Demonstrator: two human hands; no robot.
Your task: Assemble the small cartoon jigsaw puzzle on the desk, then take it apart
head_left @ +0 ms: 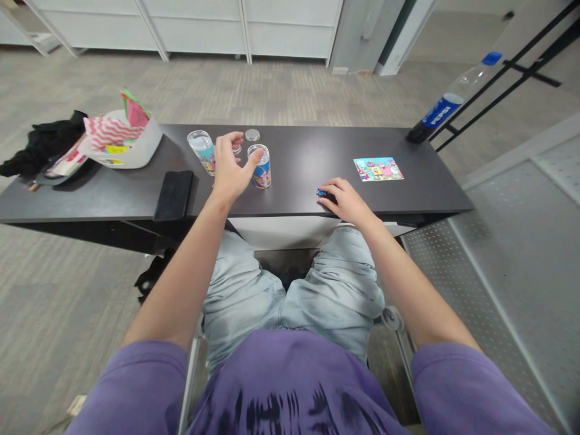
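Observation:
My left hand is raised over the table with thumb and fingers spread. Its thumb reaches across the near side of a clear can with a colourful cartoon print. A second printed clear can is on the other side of this hand, partly covered by it. Behind them lies a round silver lid; another round lid shows between my fingers. My right hand rests low at the table's front edge, fingertips and thumb closed around a small blue piece, mostly hidden.
A cartoon picture card lies flat on the dark table. At the far right corner stands a Pepsi bottle. On the left are a black phone-like slab, a white basket with striped packaging, and a black cloth.

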